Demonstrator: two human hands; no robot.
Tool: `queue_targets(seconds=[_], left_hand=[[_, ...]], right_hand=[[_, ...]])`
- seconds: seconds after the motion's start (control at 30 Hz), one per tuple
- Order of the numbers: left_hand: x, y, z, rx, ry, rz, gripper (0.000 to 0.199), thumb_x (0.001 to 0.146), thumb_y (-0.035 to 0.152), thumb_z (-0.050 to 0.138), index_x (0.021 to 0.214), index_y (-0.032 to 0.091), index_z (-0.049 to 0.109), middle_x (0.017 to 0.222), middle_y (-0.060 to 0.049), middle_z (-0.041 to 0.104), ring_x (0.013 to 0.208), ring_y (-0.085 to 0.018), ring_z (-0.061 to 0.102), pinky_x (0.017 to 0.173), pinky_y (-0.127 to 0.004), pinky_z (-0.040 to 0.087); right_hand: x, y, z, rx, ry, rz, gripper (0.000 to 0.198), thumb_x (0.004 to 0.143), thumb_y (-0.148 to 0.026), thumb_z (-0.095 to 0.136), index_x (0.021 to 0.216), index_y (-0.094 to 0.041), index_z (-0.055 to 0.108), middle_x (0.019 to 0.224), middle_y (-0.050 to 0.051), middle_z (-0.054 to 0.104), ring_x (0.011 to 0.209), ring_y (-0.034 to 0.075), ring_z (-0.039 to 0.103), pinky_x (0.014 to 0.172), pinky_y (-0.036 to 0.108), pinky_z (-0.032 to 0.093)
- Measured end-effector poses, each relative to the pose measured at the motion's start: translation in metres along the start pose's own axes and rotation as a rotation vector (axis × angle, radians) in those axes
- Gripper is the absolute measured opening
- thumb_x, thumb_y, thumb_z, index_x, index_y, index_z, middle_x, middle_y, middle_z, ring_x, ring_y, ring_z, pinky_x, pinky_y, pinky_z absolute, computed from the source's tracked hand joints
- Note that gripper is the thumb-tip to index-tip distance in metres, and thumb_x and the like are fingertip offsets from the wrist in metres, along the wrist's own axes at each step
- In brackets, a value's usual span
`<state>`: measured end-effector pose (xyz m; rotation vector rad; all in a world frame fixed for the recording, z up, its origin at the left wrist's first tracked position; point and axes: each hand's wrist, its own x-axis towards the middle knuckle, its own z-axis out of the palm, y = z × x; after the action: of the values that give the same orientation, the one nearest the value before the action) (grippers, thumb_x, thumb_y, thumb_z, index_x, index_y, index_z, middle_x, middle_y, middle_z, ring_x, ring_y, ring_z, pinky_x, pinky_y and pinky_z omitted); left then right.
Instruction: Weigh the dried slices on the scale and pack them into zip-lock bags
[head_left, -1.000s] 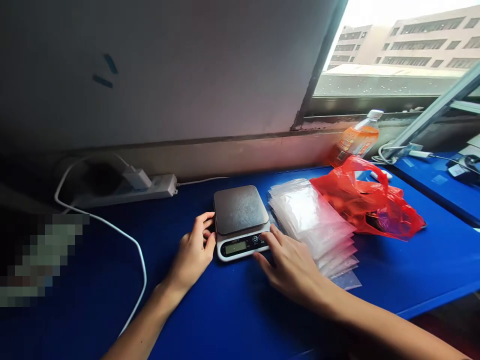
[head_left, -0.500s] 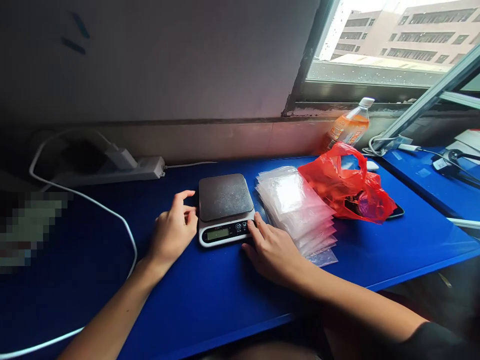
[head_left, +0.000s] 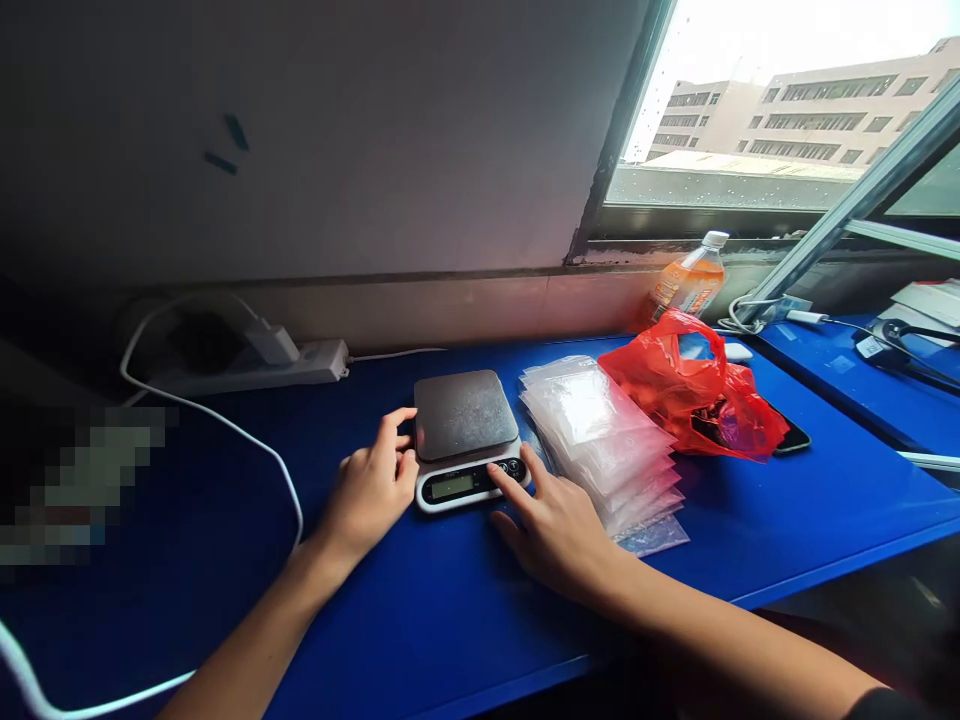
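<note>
Fingers (head_left: 510, 488) of the right hand (head_left: 566, 530) are spread: the index reaches out onto the dark control strip of the scale (head_left: 466, 418), the next one rests at the strip's right end, and the thumb stands off near the front edge. Neither hand pinches anything. On the left hand (head_left: 371, 500), the index and thumb are parted along the scale's left side, one by the plate and the other lower by the white body; whether they touch it or stop just beside it, I cannot tell.

To work the button well, I'd press straight down with the pad of the index, lightly and once, then lift off so the screen (head_left: 452, 486) can settle. The left hand would do best steadying the white body only, since a finger leaning on the plate could upset the reading. Which button sits under the fingertip is hidden, and I can make out no digits on the screen.

As for place, the scale lies flat on the desk (head_left: 405, 620) between the two hands, its screen side toward the person, with the right index coming in from the front right. Just right of it, beyond the right hand, lies a fanned pile of clear bags (head_left: 592, 430), with a red bag (head_left: 652, 385) against their far side
</note>
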<state>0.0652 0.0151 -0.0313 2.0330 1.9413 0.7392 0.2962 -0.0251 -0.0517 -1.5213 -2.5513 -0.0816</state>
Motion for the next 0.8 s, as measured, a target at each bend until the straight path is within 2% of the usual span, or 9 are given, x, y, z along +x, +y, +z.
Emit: queue_targets(seconds=[0.2, 0.37, 0.57, 0.7, 0.8], left_hand=[[0.001, 0.002, 0.002, 0.077, 0.017, -0.007, 0.050, 0.081, 0.015, 0.042, 0.130, 0.022, 0.048, 0.102, -0.005, 0.076, 0.092, -0.025, 0.073, 0.079, -0.033, 0.054], [0.005, -0.004, -0.001, 0.133, -0.018, -0.013, 0.049, 0.083, 0.016, 0.045, 0.131, 0.025, 0.046, 0.103, -0.002, 0.076, 0.087, -0.025, 0.073, 0.076, -0.033, 0.052], [0.008, -0.013, -0.007, 0.344, -0.072, -0.043, 0.016, 0.089, 0.030, 0.047, 0.100, 0.025, 0.058, 0.109, -0.002, 0.069, 0.086, -0.027, 0.069, 0.067, -0.035, 0.047], [0.006, -0.010, -0.007, 0.311, -0.171, 0.050, 0.016, 0.091, 0.031, 0.044, 0.097, 0.024, 0.058, 0.113, -0.001, 0.064, 0.087, -0.022, 0.067, 0.070, -0.033, 0.046], [0.005, -0.007, -0.004, 0.258, -0.184, 0.068, 0.017, 0.092, 0.028, 0.042, 0.097, 0.024, 0.057, 0.113, 0.000, 0.062, 0.079, -0.018, 0.066, 0.070, -0.032, 0.045]], right_hand=[[0.007, -0.003, 0.000, -0.078, -0.012, 0.012, 0.043, 0.099, -0.035, 0.038, 0.136, -0.027, 0.057, 0.138, 0.026, 0.052, 0.074, 0.023, 0.072, 0.063, 0.034, 0.056], [0.003, 0.006, 0.002, 0.008, -0.001, -0.029, 0.043, 0.097, -0.031, 0.041, 0.138, -0.025, 0.056, 0.141, 0.025, 0.050, 0.077, 0.023, 0.072, 0.067, 0.034, 0.056], [0.001, 0.011, 0.007, 0.176, 0.099, 0.018, 0.041, 0.097, -0.029, 0.040, 0.125, -0.007, 0.060, 0.138, 0.026, 0.053, 0.095, 0.027, 0.072, 0.077, 0.035, 0.058], [0.001, 0.010, 0.010, 0.208, 0.106, 0.025, 0.038, 0.095, -0.029, 0.041, 0.114, -0.003, 0.061, 0.130, 0.027, 0.059, 0.099, 0.028, 0.071, 0.080, 0.036, 0.059], [-0.001, 0.009, 0.007, 0.151, 0.084, 0.003, 0.040, 0.095, -0.029, 0.043, 0.118, 0.000, 0.059, 0.134, 0.030, 0.054, 0.099, 0.031, 0.071, 0.081, 0.039, 0.059]])
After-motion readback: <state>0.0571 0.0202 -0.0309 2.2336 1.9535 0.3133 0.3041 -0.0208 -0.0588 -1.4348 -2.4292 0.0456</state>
